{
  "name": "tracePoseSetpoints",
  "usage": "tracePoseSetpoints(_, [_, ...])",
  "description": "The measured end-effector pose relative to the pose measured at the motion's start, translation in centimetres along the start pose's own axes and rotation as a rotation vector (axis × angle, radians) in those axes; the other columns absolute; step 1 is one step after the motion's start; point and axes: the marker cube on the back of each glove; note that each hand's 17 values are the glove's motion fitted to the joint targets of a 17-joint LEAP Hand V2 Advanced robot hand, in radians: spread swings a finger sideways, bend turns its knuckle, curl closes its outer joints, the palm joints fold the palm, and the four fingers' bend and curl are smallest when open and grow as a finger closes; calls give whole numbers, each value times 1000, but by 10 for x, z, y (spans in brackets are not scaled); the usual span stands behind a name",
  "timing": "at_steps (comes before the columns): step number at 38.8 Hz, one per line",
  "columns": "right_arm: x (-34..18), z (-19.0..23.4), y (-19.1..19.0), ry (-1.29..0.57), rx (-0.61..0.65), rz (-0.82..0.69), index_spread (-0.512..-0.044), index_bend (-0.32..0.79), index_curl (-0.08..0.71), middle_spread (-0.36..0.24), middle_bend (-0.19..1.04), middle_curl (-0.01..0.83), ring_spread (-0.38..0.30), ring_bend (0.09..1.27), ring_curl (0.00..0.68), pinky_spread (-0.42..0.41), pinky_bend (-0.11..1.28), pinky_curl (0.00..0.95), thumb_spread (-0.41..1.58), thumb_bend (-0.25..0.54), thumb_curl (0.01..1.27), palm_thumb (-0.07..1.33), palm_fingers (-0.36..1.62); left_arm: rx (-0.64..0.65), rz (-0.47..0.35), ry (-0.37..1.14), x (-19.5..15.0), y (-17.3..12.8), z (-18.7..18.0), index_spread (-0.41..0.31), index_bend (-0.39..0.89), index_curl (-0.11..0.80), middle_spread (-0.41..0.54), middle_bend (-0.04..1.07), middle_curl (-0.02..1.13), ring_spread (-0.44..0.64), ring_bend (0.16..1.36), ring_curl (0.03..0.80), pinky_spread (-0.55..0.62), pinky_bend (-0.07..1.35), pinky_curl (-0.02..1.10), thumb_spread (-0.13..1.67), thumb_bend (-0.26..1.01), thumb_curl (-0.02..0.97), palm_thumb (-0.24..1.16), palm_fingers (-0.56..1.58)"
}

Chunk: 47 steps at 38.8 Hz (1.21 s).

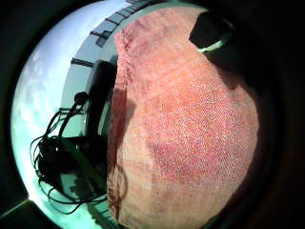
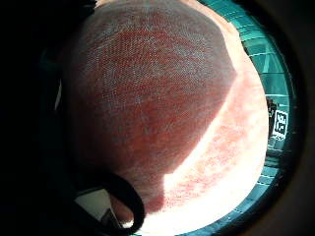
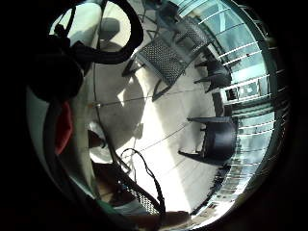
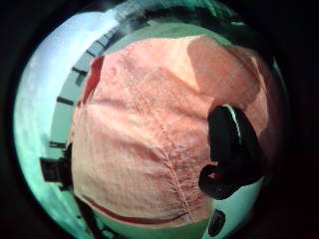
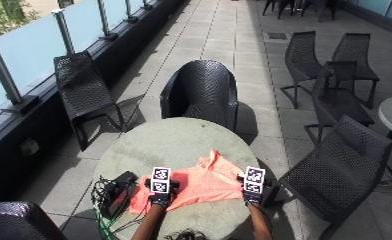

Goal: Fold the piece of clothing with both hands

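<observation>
A coral-orange garment [image 5: 206,182] lies partly spread on the near half of a round grey table [image 5: 169,140]. My left hand [image 5: 160,199] is at its near left part and my right hand [image 5: 252,196] at its right edge. The cloth fills both left palm views [image 1: 190,133] [image 2: 162,98], with a gloved fingertip [image 1: 209,28] curled on it. In the right thumb side palm view a curled thumb [image 4: 229,149] pinches the cloth [image 4: 149,139] near a stitched seam. Both hands grip the garment's edge.
A black device with tangled cables [image 5: 116,187] sits on the table's left side, beside the garment. Black mesh chairs stand around the table: one behind [image 5: 202,92], one at the left [image 5: 83,90], one at the right [image 5: 339,165]. A glass railing [image 5: 23,50] runs along the left.
</observation>
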Motion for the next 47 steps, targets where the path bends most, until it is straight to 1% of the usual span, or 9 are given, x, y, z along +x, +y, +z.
tracePoseSetpoints(8, [-8,-12,-28,7,291,10,-295,-13,111,-192,483,469,-194,831,439,-119,770,402,1303,112,311,889,1016,-112,-5,67,1,13,4,-84,132,344,21,165,333,152,573,344,290,406,407,1606,-19,93,133,390])
tracePoseSetpoints(12, [-6,-21,-7,-35,95,75,-297,42,115,-215,531,491,-214,879,470,-180,777,425,1246,123,340,958,1152,-38,-21,85,-4,6,1,-81,145,343,28,166,332,169,570,341,294,413,409,1605,-6,88,102,395])
tracePoseSetpoints(15, [-15,-39,2,-231,-36,121,-299,67,129,-222,536,500,-222,900,492,-201,794,447,1171,110,364,988,1165,44,-45,75,-10,-4,-8,-80,143,339,27,179,335,172,563,335,288,406,405,1606,6,93,110,411])
tracePoseSetpoints(19, [-42,-77,-12,-658,-41,103,-298,87,146,-223,539,508,-224,916,509,-218,828,471,1072,93,399,1025,1189,5,-49,110,-18,-14,-15,-79,131,332,20,177,338,159,571,335,269,412,406,1597,18,104,125,434])
tracePoseSetpoints(23, [-79,-92,-35,-958,-34,-3,-296,94,160,-223,539,513,-224,924,517,-230,826,481,997,73,427,1047,1177,94,-56,148,-36,-55,-2,-80,121,325,19,177,341,156,573,336,261,422,412,1595,15,103,105,432])
tracePoseSetpoints(26, [-120,-107,-38,-1077,-67,-119,-296,97,170,-217,537,515,-226,916,520,-234,828,486,947,53,447,1055,1167,171,-80,203,-51,-49,-40,-81,123,321,18,177,343,155,574,336,253,425,413,1595,28,112,122,431])
tracePoseSetpoints(35, [-255,-145,24,-966,-87,-401,-295,99,193,-212,521,517,-232,898,521,-245,789,487,812,-1,507,1074,1150,280,-130,296,-97,5,-127,-96,136,316,8,181,344,143,569,331,232,424,413,1591,62,140,171,465])
tracePoseSetpoints(43, [-371,-113,101,-788,-161,-560,-297,97,205,-210,502,516,-233,873,519,-252,764,483,702,-27,554,1068,1143,319,-185,319,-137,37,-124,-108,146,320,-5,182,349,134,560,327,225,394,407,1593,100,165,228,502])
tracePoseSetpoints(47, [-384,-107,151,-610,-376,-480,-298,94,208,-210,496,517,-233,868,519,-255,744,480,661,-26,573,1064,1145,333,-212,291,-151,50,-124,-114,132,316,-22,187,353,123,556,326,223,385,404,1587,116,178,254,516])
